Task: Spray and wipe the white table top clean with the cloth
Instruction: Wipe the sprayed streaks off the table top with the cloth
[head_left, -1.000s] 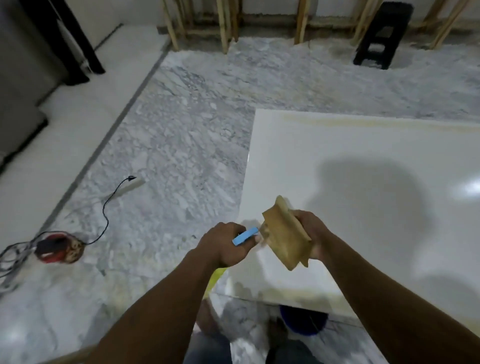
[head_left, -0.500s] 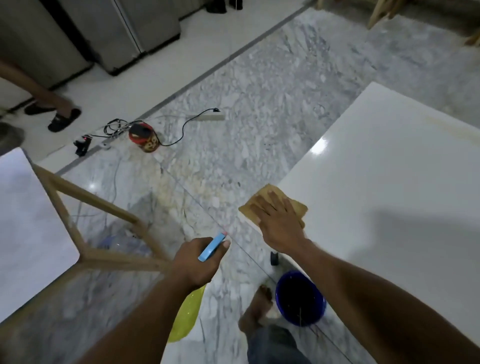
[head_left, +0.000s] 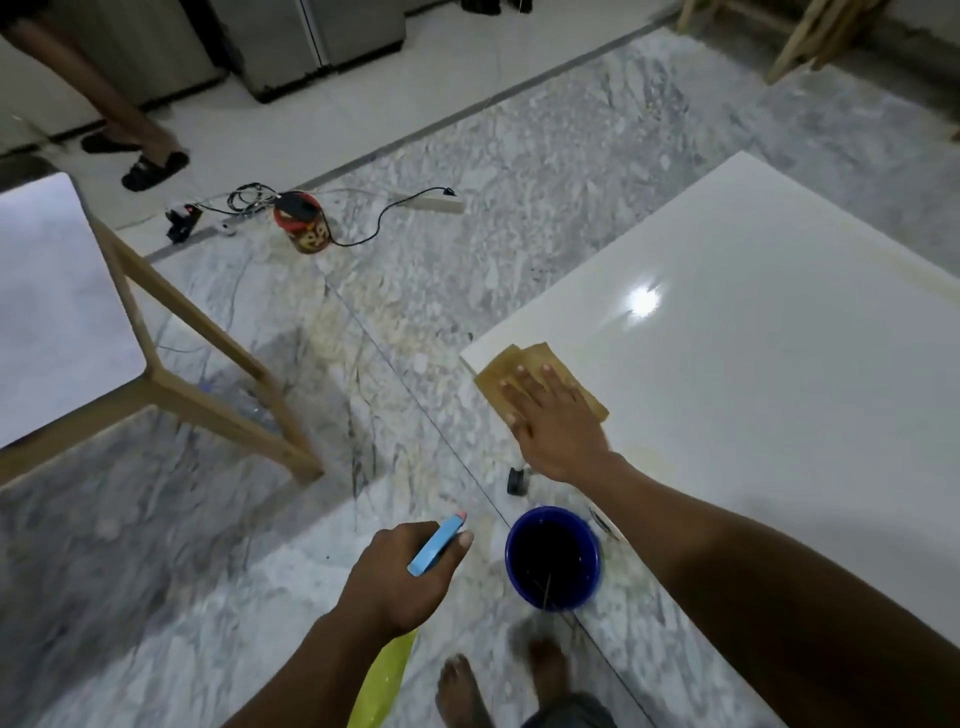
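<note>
A glossy white table top (head_left: 753, 374) fills the right side of the head view. On its near left corner lies a tan cloth (head_left: 506, 371). My right hand (head_left: 556, 415) presses flat on the cloth with straight fingers. My left hand (head_left: 402, 577) hangs over the floor, left of the table. It grips a yellow spray bottle (head_left: 382, 680) with a blue trigger head (head_left: 436, 545); the bottle body hangs down beneath the wrist.
A blue bucket (head_left: 553, 558) stands on the marble floor by the table's edge, near my bare feet. A wooden-legged white table (head_left: 62, 312) is at left. A red tin (head_left: 304, 223) with cables and a power strip lies beyond. Another person's legs (head_left: 135, 135) stand far left.
My right hand has gone from holding the cloth in the air to pressing it flat on the table corner. My left hand with the sprayer has dropped away to the left. The view has swung left.
</note>
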